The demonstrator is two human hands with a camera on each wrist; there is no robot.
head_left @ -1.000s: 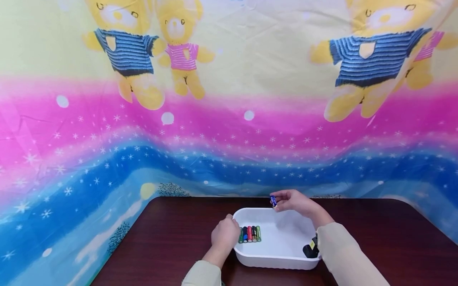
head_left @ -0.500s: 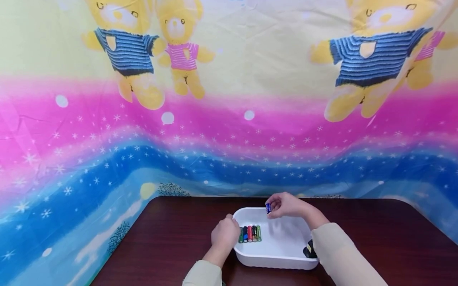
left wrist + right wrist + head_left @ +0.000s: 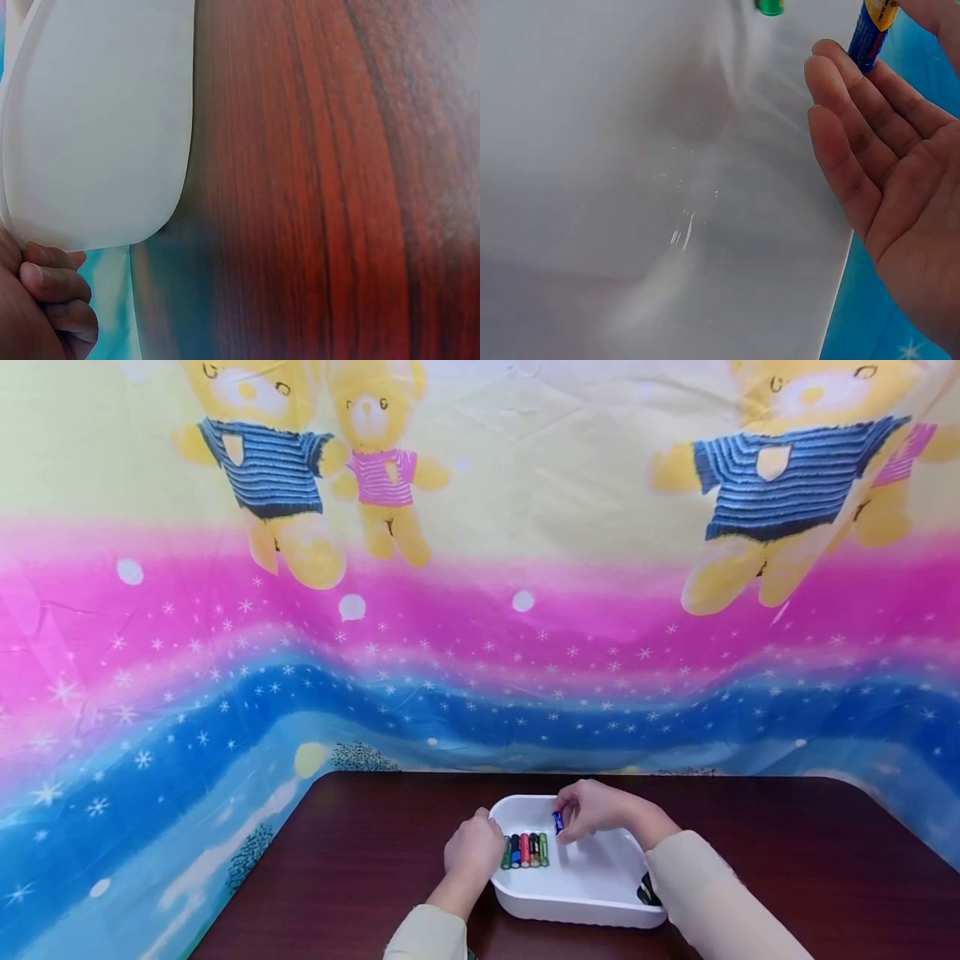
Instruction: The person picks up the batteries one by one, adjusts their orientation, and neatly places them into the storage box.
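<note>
Between its fingers and thumb, my right hand (image 3: pixel 596 807) pinches a blue battery (image 3: pixel 558 821) above the back of a white plastic tray (image 3: pixel 577 912). The right wrist view shows this battery as blue with a yellow band (image 3: pixel 870 34). Inside the tray on the left, several batteries (image 3: pixel 525 850) lie side by side in a row, coloured green, blue, red, black and light green. My left hand (image 3: pixel 474 850) grips the tray's left rim, its fingers curled at the edge in the left wrist view, where the tray's outer wall (image 3: pixel 97 127) shows.
A black object (image 3: pixel 648 891) sits in the tray's front right corner, partly hidden by the right sleeve (image 3: pixel 705 877). The tray stands on a dark reddish wooden table (image 3: pixel 360 868). Behind hangs a cloth (image 3: pixel 480 635) printed with bears.
My right hand has moved left, down and nearer the row, carrying the blue battery from above the tray's back rim to inside it. The left hand has stayed on the rim.
</note>
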